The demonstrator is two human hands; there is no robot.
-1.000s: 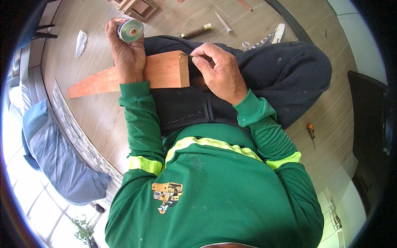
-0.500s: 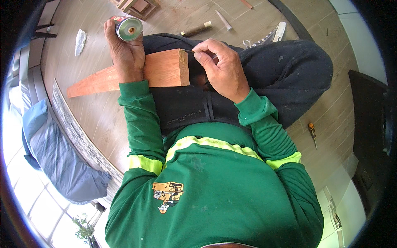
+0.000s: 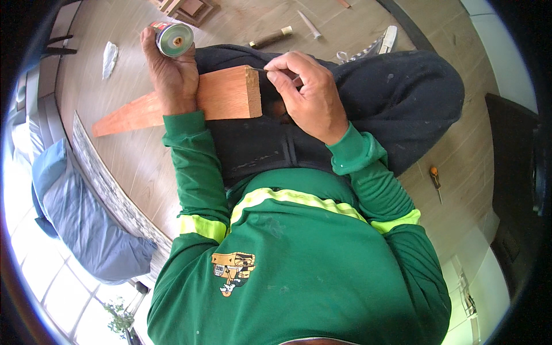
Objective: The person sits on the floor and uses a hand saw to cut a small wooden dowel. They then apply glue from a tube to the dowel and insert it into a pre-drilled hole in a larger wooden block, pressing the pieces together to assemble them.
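You are working a thin pin at the end corner of the wooden block on your lap.

The reddish wooden block [image 3: 227, 93] lies across your thigh, its long tapered end running out to your left over the floor. Your right hand [image 3: 307, 95] is pinched closed on a thin metal pin or nail [image 3: 259, 69], whose tip touches the block's upper end corner. Your left hand [image 3: 171, 72] presses down on the block's top while its fingers are wrapped around a small round tin [image 3: 175, 38], held clear of the wood. This looks like the placing or marking step; next, judge that the tip needs steadying at the corner while the block stays pinned. A screwdriver [image 3: 435, 181] lies on the floor well to your right.
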